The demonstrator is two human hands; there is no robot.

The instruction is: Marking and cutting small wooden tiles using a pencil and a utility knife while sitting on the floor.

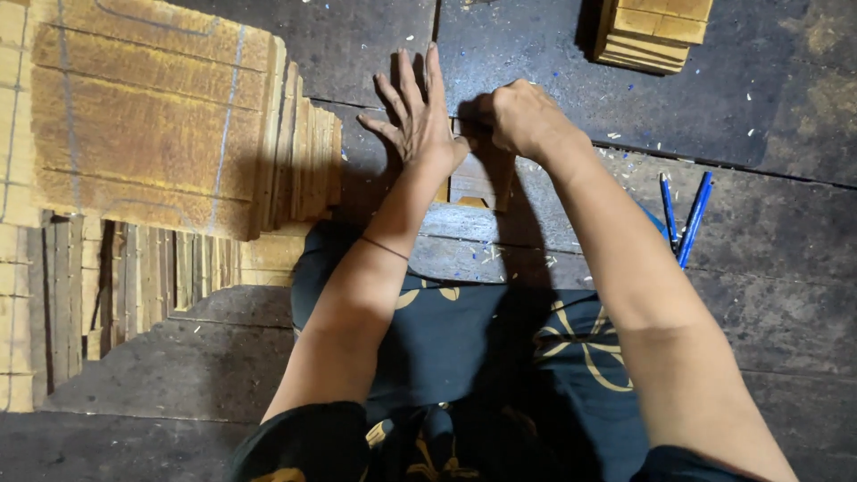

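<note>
Looking down from the head cam, the person sat on a dark plank floor (786,232) w/ both arms stretched out over their lap, which was covered in dark blue cloth w/ a yellow pattern (500,348). Left hand (415,116) was flat, fingers spread apart and pointing to the far side, palm pressing down on a small stack of thin wood strips (478,178) right in front of the knees. Right hand (518,116) was just beside it, curled into a loose fist w/ fingers together at the stack's far edge; couldn't tell if it was actually pinching a strip or only resting there, knuckles hid it. A thin dark band sat on the left wrist (384,247). Most of the stack was hidden under both hands, only its near edge showed btwn the forearms. To the left, a big pile of long yellowish strips (161,125) lay on the floor, w/ blue pen lines across the top pieces, and more strips (134,277) spread out on the near side of it. Far right corner had another small neat stack of short pieces (656,31). On the right, near the right forearm, a few blue pens (686,210) lay together on the boards. Pale and blue specks were scattered over the floor around the hands.
</note>
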